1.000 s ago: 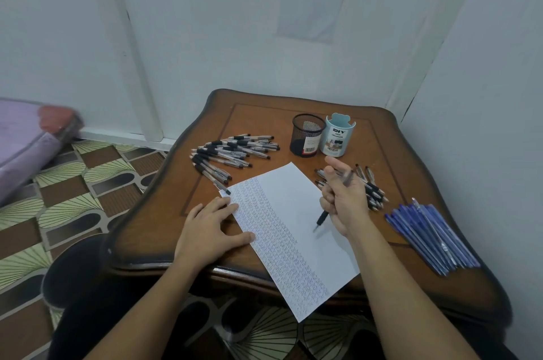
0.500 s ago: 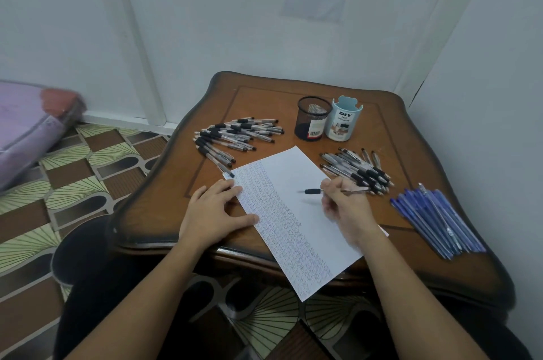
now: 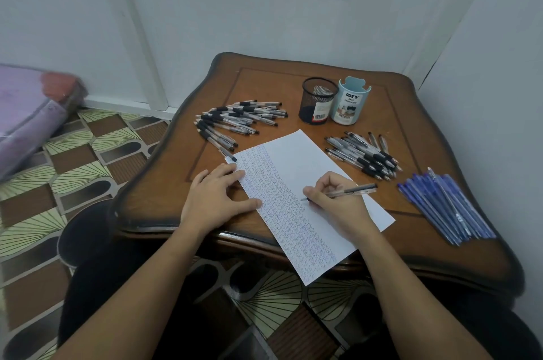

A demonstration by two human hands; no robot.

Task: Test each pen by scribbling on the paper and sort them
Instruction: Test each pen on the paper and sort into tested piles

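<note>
A white sheet of paper (image 3: pixel 296 162) lies slanted on the brown wooden table (image 3: pixel 405 242), its left half covered with rows of scribbles. My right hand (image 3: pixel 338 206) grips a clear black-grip pen (image 3: pixel 352 191) in a writing hold, tip on the paper at the edge of the scribbles. My left hand (image 3: pixel 214 201) rests flat on the paper's left edge, fingers spread. A pile of black-grip pens (image 3: pixel 238 121) lies at the back left, a second pile (image 3: pixel 364 158) right of the paper, and a bundle of blue pens (image 3: pixel 446 205) at the far right.
A black mesh pen cup (image 3: pixel 318 105) and a pale blue "DIY" desk organizer (image 3: pixel 349 105) stand at the back of the table. White walls close in behind and to the right. A purple bag (image 3: pixel 29 112) lies on the patterned floor at left.
My right hand turned the pen from pointing down, to lying sideways, to a writing hold, and lowered its tip onto the paper. My left hand stayed on the paper.
</note>
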